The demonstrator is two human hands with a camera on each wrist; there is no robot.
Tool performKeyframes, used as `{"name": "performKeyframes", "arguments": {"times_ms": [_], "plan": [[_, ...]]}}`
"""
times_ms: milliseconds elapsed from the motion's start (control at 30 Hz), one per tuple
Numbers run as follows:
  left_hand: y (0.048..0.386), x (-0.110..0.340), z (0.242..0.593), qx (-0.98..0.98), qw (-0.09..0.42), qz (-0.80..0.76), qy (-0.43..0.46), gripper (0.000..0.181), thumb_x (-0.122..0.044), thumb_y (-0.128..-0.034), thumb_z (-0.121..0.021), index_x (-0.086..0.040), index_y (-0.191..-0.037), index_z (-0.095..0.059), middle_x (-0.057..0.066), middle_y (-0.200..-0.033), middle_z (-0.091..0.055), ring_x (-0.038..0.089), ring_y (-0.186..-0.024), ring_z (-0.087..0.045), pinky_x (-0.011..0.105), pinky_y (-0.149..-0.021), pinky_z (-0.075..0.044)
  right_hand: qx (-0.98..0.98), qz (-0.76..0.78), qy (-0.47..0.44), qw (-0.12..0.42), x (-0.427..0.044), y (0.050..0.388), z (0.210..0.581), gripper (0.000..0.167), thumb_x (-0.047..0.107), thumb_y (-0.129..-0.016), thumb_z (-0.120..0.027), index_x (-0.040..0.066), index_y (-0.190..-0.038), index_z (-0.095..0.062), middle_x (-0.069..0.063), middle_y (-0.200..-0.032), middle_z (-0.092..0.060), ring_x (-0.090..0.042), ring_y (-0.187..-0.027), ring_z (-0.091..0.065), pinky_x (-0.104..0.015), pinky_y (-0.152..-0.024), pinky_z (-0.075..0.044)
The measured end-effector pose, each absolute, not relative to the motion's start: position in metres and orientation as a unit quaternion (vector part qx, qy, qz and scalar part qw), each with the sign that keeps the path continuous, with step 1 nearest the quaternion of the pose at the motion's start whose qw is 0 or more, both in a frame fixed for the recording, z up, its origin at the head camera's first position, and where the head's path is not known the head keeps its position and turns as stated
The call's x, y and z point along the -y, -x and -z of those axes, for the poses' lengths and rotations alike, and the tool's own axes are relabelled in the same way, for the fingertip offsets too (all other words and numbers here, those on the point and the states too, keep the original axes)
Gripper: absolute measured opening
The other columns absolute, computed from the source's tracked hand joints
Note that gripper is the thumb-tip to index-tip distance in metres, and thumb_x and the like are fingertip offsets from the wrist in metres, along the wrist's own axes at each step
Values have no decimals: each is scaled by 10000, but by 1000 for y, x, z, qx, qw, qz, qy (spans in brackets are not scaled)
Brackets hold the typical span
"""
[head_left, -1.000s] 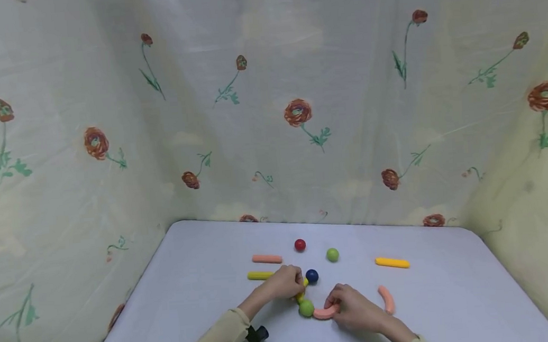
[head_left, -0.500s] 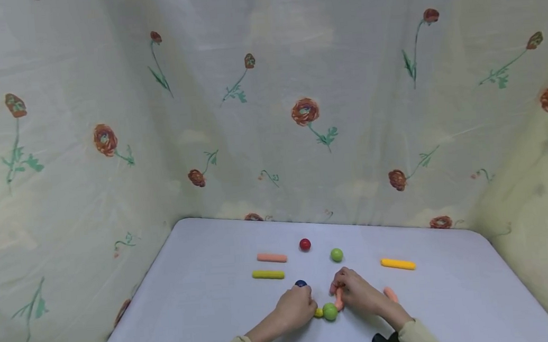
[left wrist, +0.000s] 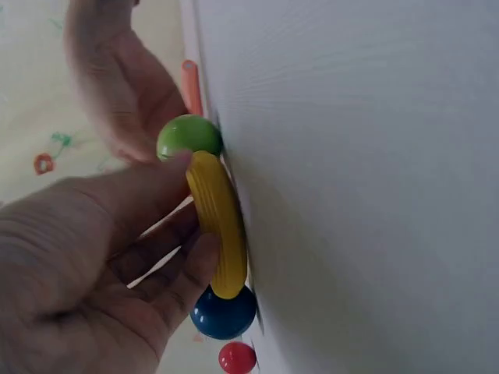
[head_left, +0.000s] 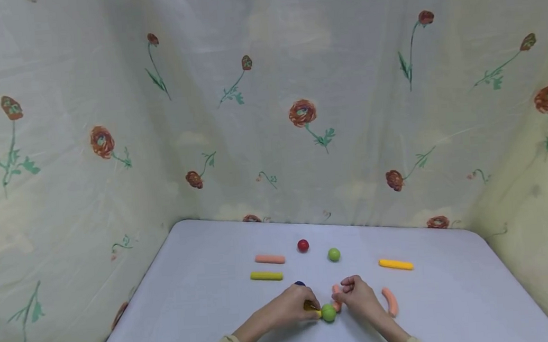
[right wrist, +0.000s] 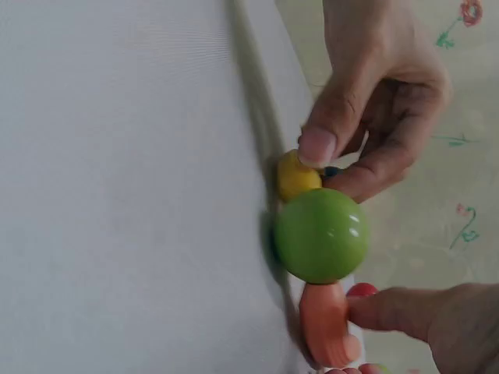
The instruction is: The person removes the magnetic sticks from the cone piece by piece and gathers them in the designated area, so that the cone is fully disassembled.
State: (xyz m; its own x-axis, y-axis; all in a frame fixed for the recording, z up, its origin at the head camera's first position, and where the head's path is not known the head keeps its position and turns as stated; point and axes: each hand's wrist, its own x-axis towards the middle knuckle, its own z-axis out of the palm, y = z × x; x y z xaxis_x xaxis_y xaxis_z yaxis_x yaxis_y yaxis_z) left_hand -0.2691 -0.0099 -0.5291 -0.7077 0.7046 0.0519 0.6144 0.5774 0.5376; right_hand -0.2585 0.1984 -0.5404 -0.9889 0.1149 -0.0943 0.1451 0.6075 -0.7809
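Note:
My left hand (head_left: 290,305) pinches a curved yellow stick (left wrist: 222,226) between thumb and fingers. One end of that stick meets a green ball (right wrist: 321,235), and its other end meets a dark blue ball (left wrist: 224,313). On the green ball's other side stands a curved pink stick (right wrist: 323,323), end against the ball. My right hand (head_left: 363,300) is beside this pink stick, thumb touching it and the other fingers spread away from it. In the head view the left hand covers most of the yellow stick and part of the blue ball.
Farther back on the white table (head_left: 205,282) lie a straight pink stick (head_left: 270,258), an olive stick (head_left: 266,276), a red ball (head_left: 303,246), another green ball (head_left: 334,254) and an orange-yellow stick (head_left: 396,264). Right of my right hand is a second curved pink stick (head_left: 390,302). A flowered curtain (head_left: 272,139) surrounds the table.
The green ball and joined pieces have shifted right. The curved pink stick has turned from sideways to pointing away from me. My right fingers have loosened from it; my left hand still holds the yellow stick.

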Motion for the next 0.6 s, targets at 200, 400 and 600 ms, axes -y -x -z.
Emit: {"name": "performKeyframes", "arguments": {"times_ms": [200,400,600], "plan": [[271,10,534,-879,78,-269,-386,100,-170,-828,-754,-140,-923,-760,-108,-837,-698,-95,-725,-538,85,-660,-453,-899,429,-85,21,-194,257,544,374,109,-733,-764,-34,-1015,-565,-107,-884,-624,-167,-761,-564,-250,-619,-451],[273,8,536,-877,87,-281,-379,104,-156,-818,-759,-134,-920,-763,-101,-833,-713,-101,-717,-548,90,-664,-461,-899,425,-98,17,-192,257,543,359,67,-715,-743,-31,-1010,-563,-104,-870,-618,-160,-745,-578,-250,-608,-460],[275,10,539,-880,96,-280,-371,111,-171,-818,-758,-146,-927,-762,-111,-827,-709,-99,-715,-545,94,-669,-462,-894,436,-106,-20,-198,250,547,323,43,-755,-679,-54,-1027,-534,-117,-858,-577,-126,-654,-582,-225,-559,-441]]}}
